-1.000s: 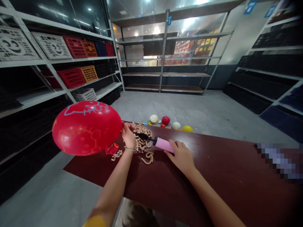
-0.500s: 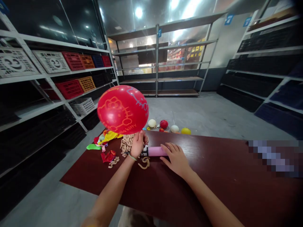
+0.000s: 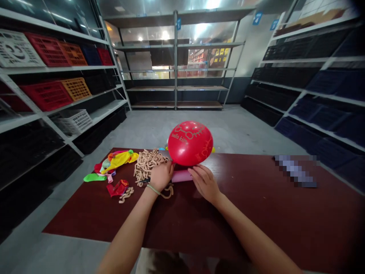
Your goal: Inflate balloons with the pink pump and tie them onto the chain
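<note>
An inflated red balloon (image 3: 190, 142) with a printed cartoon cat face and lettering rises above the far edge of the table. My left hand (image 3: 161, 176) is closed at the balloon's neck, which mostly hides behind its fingers. Below the balloon lies the pink barrel of a hand pump (image 3: 182, 176), its left end covered by my left hand. My right hand (image 3: 205, 183) is at the pump's right end, palm down, fingers stretched forward just under the balloon. Whether those fingertips touch the balloon cannot be made out.
On the dark red table (image 3: 228, 228), a heap of beige curled strips (image 3: 148, 163) lies left of my hands. Beside it are uninflated balloons (image 3: 119, 161) and a crumpled red wrapper (image 3: 118, 188). A pixelated object (image 3: 296, 171) lies right. Shelves with crates (image 3: 47, 93) stand around.
The balloon has swung from upper left to the right and down, now over the pump, and turned. My right hand's fingers have drawn closer together. The view has shifted.
</note>
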The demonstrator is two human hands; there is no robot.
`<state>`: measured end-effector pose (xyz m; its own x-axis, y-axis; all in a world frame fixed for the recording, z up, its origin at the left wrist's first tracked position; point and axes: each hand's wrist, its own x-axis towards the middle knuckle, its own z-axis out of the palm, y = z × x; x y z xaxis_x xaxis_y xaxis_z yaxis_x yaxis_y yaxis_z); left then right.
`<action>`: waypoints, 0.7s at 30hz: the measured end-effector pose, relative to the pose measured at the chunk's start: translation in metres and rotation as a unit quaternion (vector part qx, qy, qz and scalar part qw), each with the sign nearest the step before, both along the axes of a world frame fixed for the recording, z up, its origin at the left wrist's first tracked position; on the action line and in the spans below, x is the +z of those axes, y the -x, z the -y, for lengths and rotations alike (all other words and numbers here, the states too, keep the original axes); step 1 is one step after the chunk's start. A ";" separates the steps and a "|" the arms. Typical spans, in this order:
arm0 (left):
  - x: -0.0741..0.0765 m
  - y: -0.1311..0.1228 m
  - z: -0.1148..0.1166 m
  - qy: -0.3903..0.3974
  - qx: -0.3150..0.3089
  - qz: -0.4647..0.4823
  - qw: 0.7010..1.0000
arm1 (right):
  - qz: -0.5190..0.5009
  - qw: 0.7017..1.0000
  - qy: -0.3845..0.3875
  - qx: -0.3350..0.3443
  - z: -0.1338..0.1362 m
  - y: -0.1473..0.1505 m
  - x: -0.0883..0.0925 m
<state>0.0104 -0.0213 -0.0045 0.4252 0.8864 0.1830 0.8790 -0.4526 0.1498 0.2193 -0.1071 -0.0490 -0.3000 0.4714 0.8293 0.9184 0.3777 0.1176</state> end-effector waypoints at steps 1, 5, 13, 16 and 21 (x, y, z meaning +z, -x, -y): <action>0.000 0.000 0.000 -0.005 -0.005 -0.005 1.000 | 0.023 1.000 -0.004 -0.009 0.002 0.001 0.000; -0.002 -0.002 0.001 -0.014 -0.040 0.013 0.999 | 0.123 0.991 0.051 -0.025 0.006 0.007 0.019; -0.003 -0.003 0.002 -0.012 -0.058 0.064 0.996 | 0.261 0.951 0.156 0.057 -0.036 0.029 0.094; -0.004 -0.003 0.002 -0.003 -0.058 0.058 0.997 | 0.278 0.942 0.177 0.065 -0.053 0.029 0.096; -0.004 -0.004 0.001 0.015 -0.033 0.055 0.998 | 0.279 0.936 0.208 0.055 -0.074 0.021 0.092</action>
